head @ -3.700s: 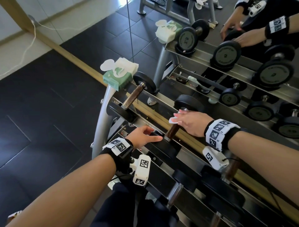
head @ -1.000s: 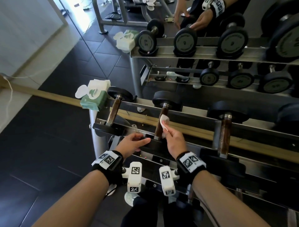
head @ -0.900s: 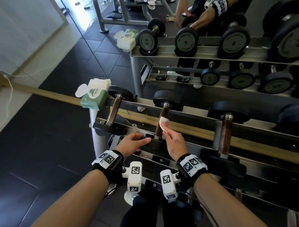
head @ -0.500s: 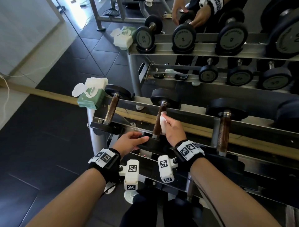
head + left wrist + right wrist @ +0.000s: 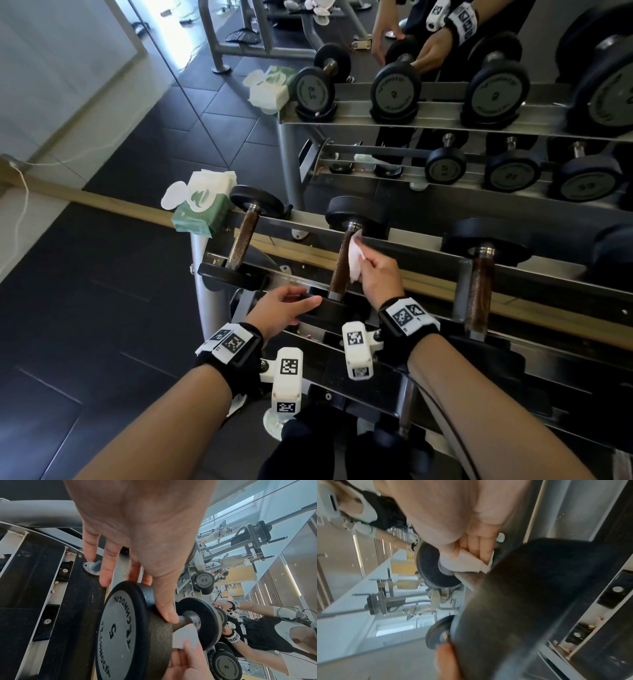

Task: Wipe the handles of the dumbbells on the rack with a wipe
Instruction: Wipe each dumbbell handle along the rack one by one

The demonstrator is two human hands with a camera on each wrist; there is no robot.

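Fingers of the right hand (image 5: pixel 378 277) pinch a folded white wipe (image 5: pixel 354 262) and hold it against the right side of the rusty brown handle (image 5: pixel 340 265) of the middle dumbbell (image 5: pixel 342 260), just below center of the head view; the wipe lies along the upper half of that handle, reaching almost to the far black weight plate. In the right wrist view the curled fingers (image 5: pixel 477 547) and thumb clamp the wipe (image 5: pixel 462 562) against the bar, though the near plate blurs much of that frame. Lower and to the left, the left hand (image 5: pixel 281 311) lies with fingers straight and relaxed on the rim of the near plate; the left wrist view shows its thumb (image 5: pixel 164 601) lying across the top edge of that plate, marked with a 5, while the other fingers (image 5: pixel 108 563) spread down toward the rack rail. The dumbbell rests on the top tier of a steel dumbbell rack (image 5: pixel 428 274) that runs from center left to the right edge of the head view. Another dumbbell (image 5: pixel 245 236) sits to its left and a third (image 5: pixel 481 274) to its right, both with brown handles. At the rack's left end, left of center, stands a green pack of wipes (image 5: pixel 202 209) with its white lid flipped open. A mirror (image 5: pixel 445 85) across the upper right reflects the rack and both hands.
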